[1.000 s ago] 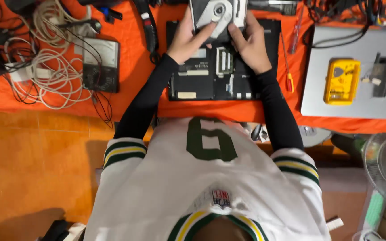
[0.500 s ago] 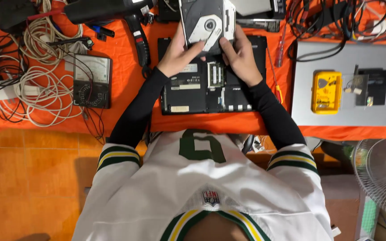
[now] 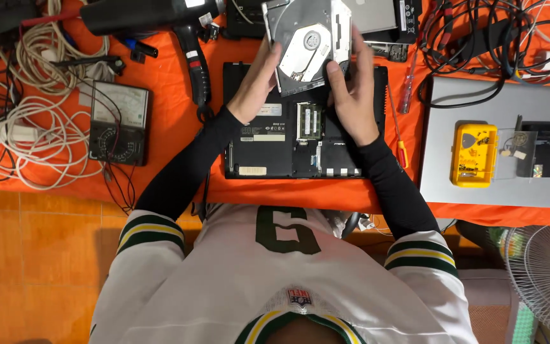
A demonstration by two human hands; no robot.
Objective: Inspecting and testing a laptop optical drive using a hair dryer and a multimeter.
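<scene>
now both hands grip silver optical disc drive (image 3: 307, 44), held tilted above upturned black laptop base (image 3: 300, 137) at 12 o'clock. left hand (image 3: 256, 86) clasps drive's left edge; right hand (image 3: 351, 95) clasps right edge, thumb on underside. analog multimeter (image 3: 117, 124) at 9 o'clock, beside white cable tangle (image 3: 27, 121). yellow parts box (image 3: 474, 155) on grey closed laptop (image 3: 498, 185) at 3 o'clock. red-handled screwdriver (image 3: 397, 127) just right of base.

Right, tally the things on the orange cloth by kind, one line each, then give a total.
Optical drive, held by left hand and right hand: 1
Laptops: 2 (opened black one, closed grey one)
Analogue multimeter: 1
Heat gun: 1
Yellow case: 1
Screwdrivers: 2
Total: 8
</scene>
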